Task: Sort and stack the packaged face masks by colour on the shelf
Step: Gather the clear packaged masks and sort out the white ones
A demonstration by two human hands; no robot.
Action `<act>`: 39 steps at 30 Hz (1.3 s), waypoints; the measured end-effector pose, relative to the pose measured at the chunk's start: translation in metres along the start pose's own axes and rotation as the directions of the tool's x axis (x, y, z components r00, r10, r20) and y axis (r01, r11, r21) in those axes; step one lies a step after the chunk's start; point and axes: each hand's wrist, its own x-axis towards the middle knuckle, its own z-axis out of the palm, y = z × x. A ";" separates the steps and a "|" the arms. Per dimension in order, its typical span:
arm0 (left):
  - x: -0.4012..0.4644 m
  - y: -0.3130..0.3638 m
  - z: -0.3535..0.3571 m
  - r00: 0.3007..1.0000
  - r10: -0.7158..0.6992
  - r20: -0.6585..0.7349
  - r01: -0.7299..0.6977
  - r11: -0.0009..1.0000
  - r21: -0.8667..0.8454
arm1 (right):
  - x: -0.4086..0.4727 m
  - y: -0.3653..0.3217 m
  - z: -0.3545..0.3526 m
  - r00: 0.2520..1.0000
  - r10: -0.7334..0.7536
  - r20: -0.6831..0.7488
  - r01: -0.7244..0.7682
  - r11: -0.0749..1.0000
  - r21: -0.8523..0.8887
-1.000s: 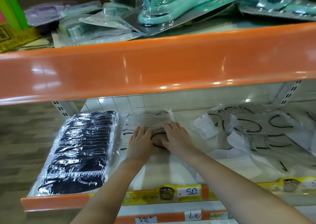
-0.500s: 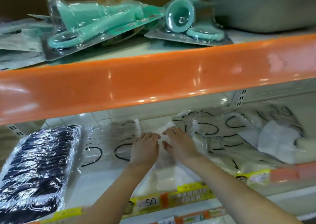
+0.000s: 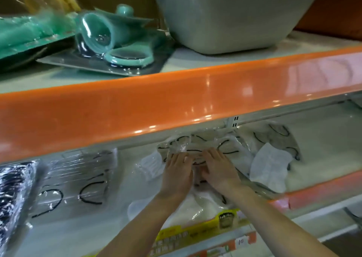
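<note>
Both hands flat on a packet of white face masks, mid-shelf.

At the shelf's [image 3: 68,235] left edge lie black masks [image 3: 13,194], then a neat white stack [image 3: 78,180]. The left hand [image 3: 177,175] and right hand [image 3: 219,168], fingers straight and side by side, press the loose white pile [image 3: 270,166] toward the right.

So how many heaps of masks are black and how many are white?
Black: 1, the black stack
White: 2, the wrapped white stack and the loose white heap
Total: 3
</note>
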 end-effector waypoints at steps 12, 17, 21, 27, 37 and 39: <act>-0.004 0.017 0.034 0.993 -0.087 0.084 0.083 0.996 0.042 | -0.016 0.043 0.016 0.994 0.106 0.020 -0.106 0.994 0.031; -0.008 0.021 0.034 0.994 -0.104 0.045 0.103 0.994 0.035 | -0.021 0.045 0.022 0.995 0.097 -0.038 -0.095 0.994 0.048; -0.011 0.024 0.031 0.992 -0.122 0.023 0.122 0.992 0.007 | -0.021 0.045 0.027 0.987 0.069 -0.147 -0.064 0.997 0.035; -0.004 0.027 0.026 1.000 0.001 0.001 -0.001 0.998 0.055 | -0.023 0.046 0.029 0.953 -0.069 -0.295 0.091 0.994 0.062; 0.002 0.018 0.011 0.999 0.037 -0.028 -0.033 0.989 0.142 | -0.024 0.045 0.027 0.917 -0.175 -0.360 0.222 0.970 0.095; -0.001 0.008 0.005 0.990 0.058 -0.126 -0.039 0.988 0.151 | -0.022 0.046 0.025 0.917 -0.130 -0.377 0.186 0.975 0.117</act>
